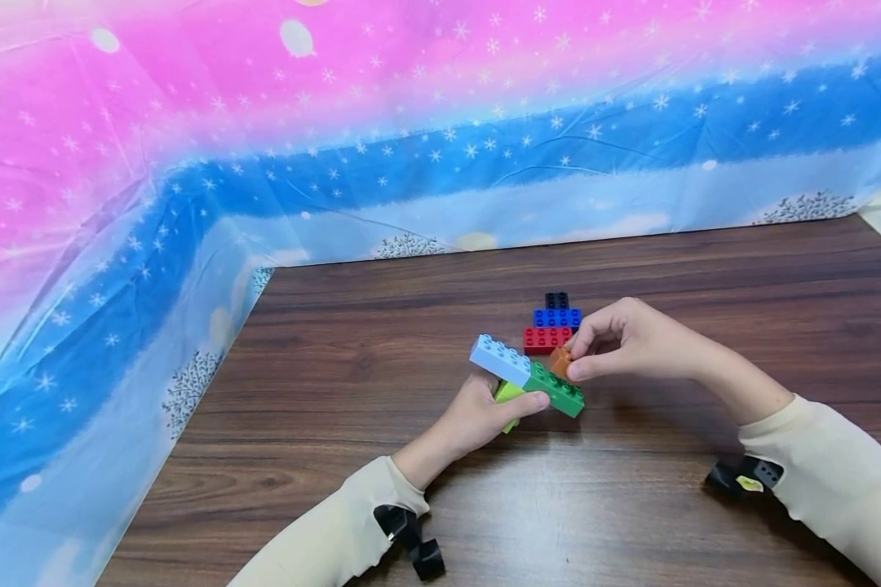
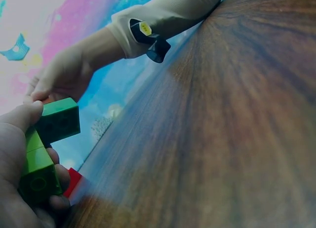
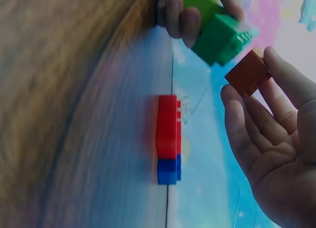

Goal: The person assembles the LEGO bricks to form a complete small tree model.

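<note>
While left fingers clasp bricks, right fingers pinch orange brick; red brick nearby

Look at the left hand, gripping a tilted build: light blue brick and green brick end to end, studs showing, lime-green piece beneath. And the right hand pinches a small orange brick — angled, close to the green, a gap between.

Free room left of left hand, red brick obstructing ahead
</note>
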`<act>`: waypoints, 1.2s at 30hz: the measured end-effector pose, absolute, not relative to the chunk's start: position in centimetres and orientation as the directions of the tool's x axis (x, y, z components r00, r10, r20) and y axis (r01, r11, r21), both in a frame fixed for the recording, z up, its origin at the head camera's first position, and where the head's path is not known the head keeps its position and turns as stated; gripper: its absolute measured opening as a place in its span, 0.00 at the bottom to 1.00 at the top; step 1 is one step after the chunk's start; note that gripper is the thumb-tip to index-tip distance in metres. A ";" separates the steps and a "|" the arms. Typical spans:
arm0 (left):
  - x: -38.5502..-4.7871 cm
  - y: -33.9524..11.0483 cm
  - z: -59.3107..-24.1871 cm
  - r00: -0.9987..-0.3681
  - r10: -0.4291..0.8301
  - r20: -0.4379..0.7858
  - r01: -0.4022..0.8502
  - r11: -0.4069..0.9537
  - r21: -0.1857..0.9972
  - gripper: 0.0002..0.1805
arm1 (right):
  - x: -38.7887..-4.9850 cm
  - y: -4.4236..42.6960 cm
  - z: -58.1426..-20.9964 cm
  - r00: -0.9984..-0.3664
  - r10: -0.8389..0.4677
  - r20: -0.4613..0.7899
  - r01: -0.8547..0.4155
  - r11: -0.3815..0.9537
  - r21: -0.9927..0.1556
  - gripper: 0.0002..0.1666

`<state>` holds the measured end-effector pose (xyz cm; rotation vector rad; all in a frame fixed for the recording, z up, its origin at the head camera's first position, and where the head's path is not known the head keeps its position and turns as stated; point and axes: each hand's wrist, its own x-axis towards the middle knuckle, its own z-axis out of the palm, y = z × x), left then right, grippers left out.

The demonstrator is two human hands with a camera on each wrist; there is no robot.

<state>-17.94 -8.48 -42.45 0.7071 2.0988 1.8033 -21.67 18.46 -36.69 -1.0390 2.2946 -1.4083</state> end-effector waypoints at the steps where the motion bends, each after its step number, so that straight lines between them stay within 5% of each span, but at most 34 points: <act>1: -18.0 -8.5 -42.5 -0.839 0.535 0.102 0.180 0.096 0.979 0.13 | -21.5 18.3 -36.6 -0.708 -0.691 0.147 -0.443 0.272 -0.854 0.04; 22: -17.8 -8.6 -42.4 -0.856 0.513 0.069 0.148 0.114 0.982 0.12 | -21.2 17.6 -37.2 -0.644 -0.742 0.186 -0.483 0.205 -0.851 0.05; 36: -17.8 -8.5 -42.3 -0.839 0.543 0.029 0.129 0.148 0.981 0.09 | -20.3 17.3 -37.0 -0.665 -0.726 0.173 -0.487 0.245 -0.838 0.06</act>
